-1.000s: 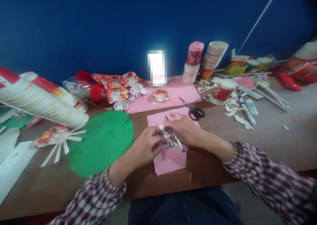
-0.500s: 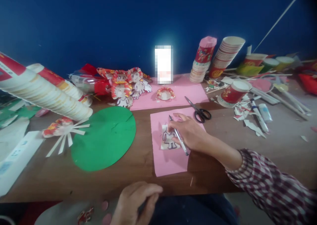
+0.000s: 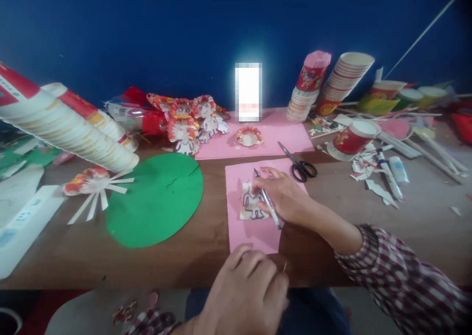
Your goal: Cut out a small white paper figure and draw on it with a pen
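My right hand (image 3: pixel 280 192) rests on a pink sheet (image 3: pixel 254 241), its fingers closed around a clear-barrelled pen (image 3: pixel 271 209) whose dark tip points away from me. Under its thumb and fingertips lies a small white paper piece (image 3: pixel 252 209) with a figure outlined in dark ink, partly covered by the hand. My left hand (image 3: pixel 250 286) hovers at the table's front edge, just below the pink sheet; its fingers are loosely bent and apart, with nothing seen in them. Black-handled scissors (image 3: pixel 303 169) lie just beyond my right hand.
A green paper disc (image 3: pixel 158 202) lies left, beside stacked paper cups (image 3: pixel 73 124). Paper dolls (image 3: pixel 206 114) and a red-yellow ring (image 3: pixel 250 136) sit at the back. On the right are a red cup (image 3: pixel 350 138), paper scraps (image 3: pixel 379 192), a marker (image 3: pixel 391 178) and taller cup stacks (image 3: pixel 346 82).
My left hand let go of the drawn paper, pulled back to the table's front edge, then moved up and right. My right hand stayed on the paper with the pen. The view shifted slightly.
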The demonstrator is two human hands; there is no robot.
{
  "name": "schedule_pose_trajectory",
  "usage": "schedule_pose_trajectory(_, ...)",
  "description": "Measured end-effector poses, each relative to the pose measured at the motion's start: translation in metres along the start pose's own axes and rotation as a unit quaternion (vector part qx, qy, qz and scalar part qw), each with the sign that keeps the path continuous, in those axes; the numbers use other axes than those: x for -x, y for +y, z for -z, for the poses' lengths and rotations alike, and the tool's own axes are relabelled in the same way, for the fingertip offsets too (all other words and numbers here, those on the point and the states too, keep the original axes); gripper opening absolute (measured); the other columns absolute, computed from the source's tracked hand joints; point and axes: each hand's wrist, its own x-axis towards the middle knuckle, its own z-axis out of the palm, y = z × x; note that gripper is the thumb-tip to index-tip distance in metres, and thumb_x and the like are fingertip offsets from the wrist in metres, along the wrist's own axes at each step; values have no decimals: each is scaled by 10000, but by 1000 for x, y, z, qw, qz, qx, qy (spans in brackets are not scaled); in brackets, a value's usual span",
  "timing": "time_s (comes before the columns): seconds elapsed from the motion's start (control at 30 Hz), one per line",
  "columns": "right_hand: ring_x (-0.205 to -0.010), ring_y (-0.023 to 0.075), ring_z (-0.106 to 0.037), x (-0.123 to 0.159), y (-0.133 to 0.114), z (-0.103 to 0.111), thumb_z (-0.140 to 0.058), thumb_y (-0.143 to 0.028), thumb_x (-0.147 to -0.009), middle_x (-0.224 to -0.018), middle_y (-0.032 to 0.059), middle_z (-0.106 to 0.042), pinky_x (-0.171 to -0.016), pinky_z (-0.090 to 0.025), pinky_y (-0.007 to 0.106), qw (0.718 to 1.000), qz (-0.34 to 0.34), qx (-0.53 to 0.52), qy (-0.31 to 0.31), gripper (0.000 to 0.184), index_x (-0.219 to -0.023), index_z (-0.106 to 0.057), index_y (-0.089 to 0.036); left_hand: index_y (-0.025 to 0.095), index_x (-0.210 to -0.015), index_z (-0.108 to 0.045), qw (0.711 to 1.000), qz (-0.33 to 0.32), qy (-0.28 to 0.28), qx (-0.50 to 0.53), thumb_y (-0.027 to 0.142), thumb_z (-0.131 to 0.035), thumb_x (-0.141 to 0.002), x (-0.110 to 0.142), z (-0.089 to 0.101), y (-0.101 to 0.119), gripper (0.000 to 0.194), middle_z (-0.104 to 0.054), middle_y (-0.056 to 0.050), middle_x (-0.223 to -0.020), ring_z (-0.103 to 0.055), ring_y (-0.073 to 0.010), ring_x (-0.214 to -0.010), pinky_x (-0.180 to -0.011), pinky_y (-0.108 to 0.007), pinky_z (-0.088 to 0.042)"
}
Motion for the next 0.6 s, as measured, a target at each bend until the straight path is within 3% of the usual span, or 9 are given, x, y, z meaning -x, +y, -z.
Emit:
schedule_pose_trajectory(0.13, -1188, 301, -453, 0, 1, -1, -690, -200, -749, -1105, 120, -586, -918, -397, 419, 1000, 5, -10, 8, 229, -961, -603, -194, 168, -952, -619, 1000, 19, 12, 13, 220, -508, -864, -1, -6, 5, 151, -655, -44, -860, -606, -191, -805, -813, -383, -511)
schedule_pose_trajectory(0.3, -1159, 288, -463, 0, 2, -2, -677, -200, -757, -1082, 104, -584, -912, -397, 409, 1000, 9, -14, 13, 214, -955, -597, -201, 186, -995, -622, 997, 50, -2, 63, 192, -464, -882, -3, -2, -5, 194, -651, -35, -810, -606, -188, -789, -834, -404, -505)
schedule_pose_trajectory(0.6, -1088, 275, -473, 1, 4, -5, -666, -168, -732, -1025, 92, -575, -869, -391, 378, 999, 21, -10, 30, 225, -941, -592, -203, 196, -986, -653, 986, 160, -7, 43, 177, -489, -896, -16, 30, -85, 188, -669, -47, -916, -604, -173, -848, -778, -331, -483)
